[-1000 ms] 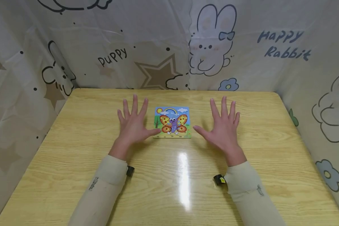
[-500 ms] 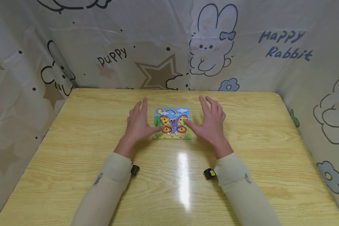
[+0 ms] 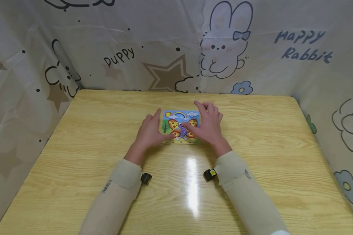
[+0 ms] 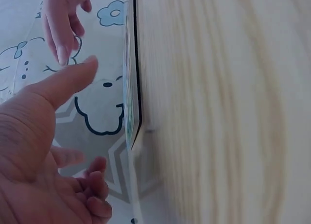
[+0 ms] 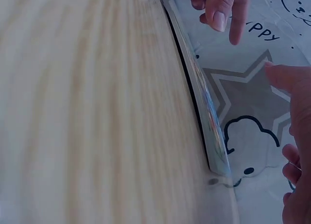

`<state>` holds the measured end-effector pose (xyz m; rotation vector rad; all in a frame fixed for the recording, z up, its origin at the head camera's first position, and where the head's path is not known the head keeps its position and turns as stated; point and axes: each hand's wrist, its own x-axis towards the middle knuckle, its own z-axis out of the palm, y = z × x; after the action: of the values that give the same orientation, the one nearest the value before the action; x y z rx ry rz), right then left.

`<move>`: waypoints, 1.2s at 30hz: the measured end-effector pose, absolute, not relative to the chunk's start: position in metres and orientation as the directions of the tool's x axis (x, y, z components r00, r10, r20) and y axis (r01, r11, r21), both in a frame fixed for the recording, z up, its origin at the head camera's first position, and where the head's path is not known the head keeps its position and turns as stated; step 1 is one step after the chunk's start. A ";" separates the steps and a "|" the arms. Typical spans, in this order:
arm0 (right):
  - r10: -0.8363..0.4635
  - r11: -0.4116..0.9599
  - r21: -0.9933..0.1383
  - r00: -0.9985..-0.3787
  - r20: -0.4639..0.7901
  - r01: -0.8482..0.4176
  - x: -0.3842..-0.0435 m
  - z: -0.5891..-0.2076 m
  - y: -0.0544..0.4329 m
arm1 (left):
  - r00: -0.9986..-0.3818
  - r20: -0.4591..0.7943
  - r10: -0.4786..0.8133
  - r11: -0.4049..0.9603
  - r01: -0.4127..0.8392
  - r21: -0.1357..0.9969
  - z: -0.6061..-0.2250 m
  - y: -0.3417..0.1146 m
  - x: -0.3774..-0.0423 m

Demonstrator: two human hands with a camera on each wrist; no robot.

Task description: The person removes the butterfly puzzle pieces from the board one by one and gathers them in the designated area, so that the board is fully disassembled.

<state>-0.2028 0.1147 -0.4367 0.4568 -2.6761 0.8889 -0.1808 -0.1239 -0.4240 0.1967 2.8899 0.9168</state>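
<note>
Hands (image 3: 149,131) (image 3: 209,125) closer together than before at butterfly board (image 3: 181,132), fingers (image 3: 156,117) less wide, empty.

The head view is evenly but modestly lit, the cloth (image 3: 164,32) beyond the left hand (image 3: 148,132) and right hand (image 3: 209,125) greyish. Light falls from above: white glare streaks the table (image 3: 61,147) between the sleeves (image 3: 114,202), on the near side of the hands, and soft shadows edge the sleeves' inner sides. The board's (image 3: 180,117) colours look vivid between the hands. Both wrist views are dimmer and bluish; the table nearest the lens smears out of focus, while the cloth's outlines behind the hands are crisper.
</note>
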 end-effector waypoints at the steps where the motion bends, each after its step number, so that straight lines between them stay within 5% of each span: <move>1: -0.212 0.757 -0.531 -0.912 0.352 -0.381 -0.204 -0.438 0.113 | -0.984 -0.072 0.160 0.812 0.090 0.576 -0.425 -0.123 -0.181; 36: -0.378 0.706 -0.605 -0.918 0.118 -0.369 -0.242 -0.456 0.067 | -0.960 -0.141 0.241 0.761 0.097 0.642 -0.437 -0.118 -0.184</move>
<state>-0.2417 0.0666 -0.4561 0.6386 -2.9150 1.0282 -0.1839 -0.1176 -0.4368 0.2670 2.7425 0.9823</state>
